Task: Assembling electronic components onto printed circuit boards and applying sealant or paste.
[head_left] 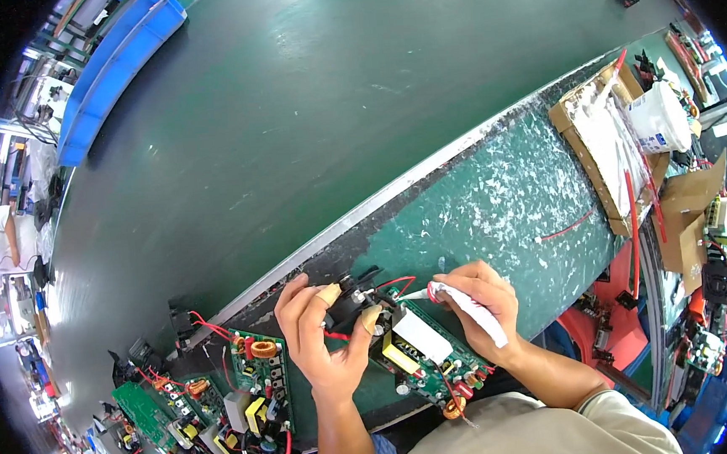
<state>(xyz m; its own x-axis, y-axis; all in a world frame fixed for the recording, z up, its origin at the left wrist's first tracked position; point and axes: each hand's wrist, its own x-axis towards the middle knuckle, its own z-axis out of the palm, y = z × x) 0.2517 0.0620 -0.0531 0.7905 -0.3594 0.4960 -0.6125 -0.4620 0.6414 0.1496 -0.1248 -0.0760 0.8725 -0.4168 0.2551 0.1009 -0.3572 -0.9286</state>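
Observation:
My right hand (488,303) is closed round a white squeeze tube (476,315). Its thin nozzle points left and meets the upper edge of a green circuit board (425,385). A white block (422,335), a yellow-wrapped transformer (400,354) and a copper-wound ring coil (454,408) sit on that board. My left hand (327,337), with tan covers on thumb and forefinger, pinches a black part (347,312) at the board's upper left end. Red wires rise from the board beside the nozzle. What lies under my left fingers is partly hidden.
More populated circuit boards (261,365) crowd the bench at lower left. White-specked green bench surface (495,176) stretches right toward a cardboard box (594,147) and a white tub (658,120). A red bin (610,311) sits at right. Far left stands a blue tray (113,80); another person (0,240) is beyond.

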